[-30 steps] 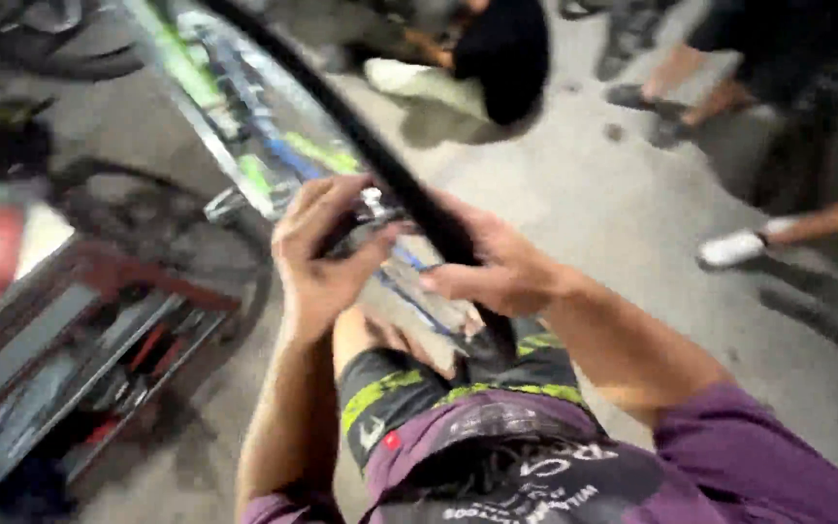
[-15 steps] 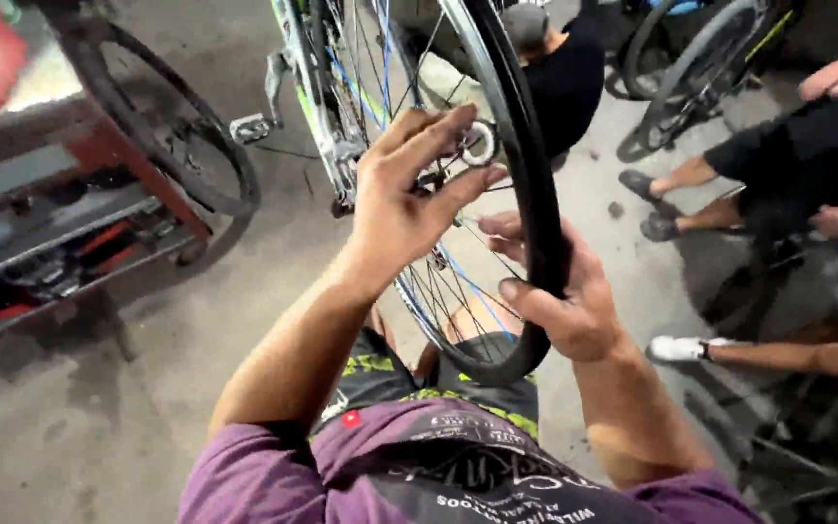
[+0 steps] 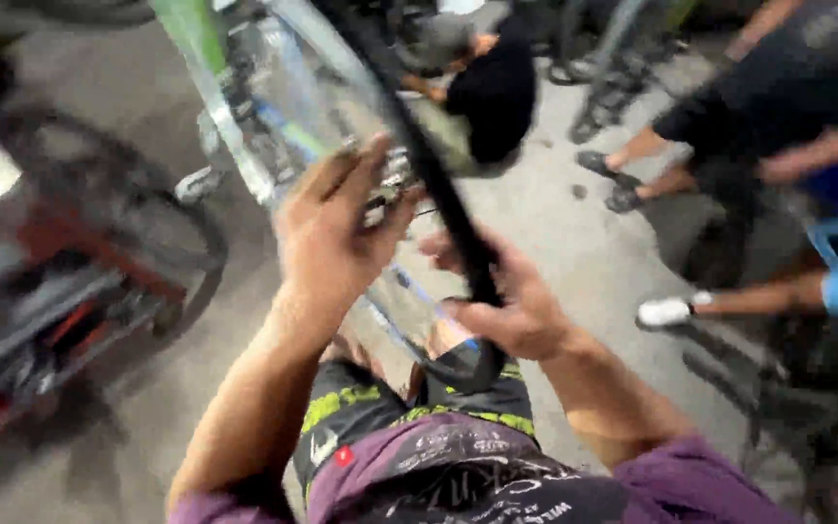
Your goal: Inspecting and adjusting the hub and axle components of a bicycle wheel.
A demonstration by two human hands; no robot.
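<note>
**A:** What have I got in the middle here?

**B:** A bicycle wheel (image 3: pixel 409 184) stood upright between my knees, its black tyre (image 3: pixel 438 194) running from the top of the view down to my lap. The frame is badly smeared, so take the fine detail with care.

**A:** And my hands?

**B:** My right hand (image 3: pixel 511 301) is closed around the tyre low on its near side, fingers wrapped over the rubber. My left hand (image 3: pixel 337 233) is up by the middle of the wheel, fingers spread fairly wide and pressed against the spokes near the metal hub (image 3: pixel 395 180). Whether it grips anything there, I cannot tell.

**A:** How far along does it look?

**B:** My guess is mid-job. The tyre appears to sit on the rim along the stretch I can see, but the blur hides whether the bead is seated or lifted. Nothing shows a finished wheel, and no tool is in either hand.

**A:** What's around me?

**B:** A green bicycle frame (image 3: pixel 196 58) leans just behind the wheel. To my left, a red tool tray (image 3: pixel 60 291) lies open on the concrete floor (image 3: pixel 574 223), with another wheel (image 3: pixel 138 194) near it. A person in a black top (image 3: pixel 492 97) crouches beyond, and other people's legs and a white shoe (image 3: pixel 666 311) stand to my right, well apart from my hands.
</note>
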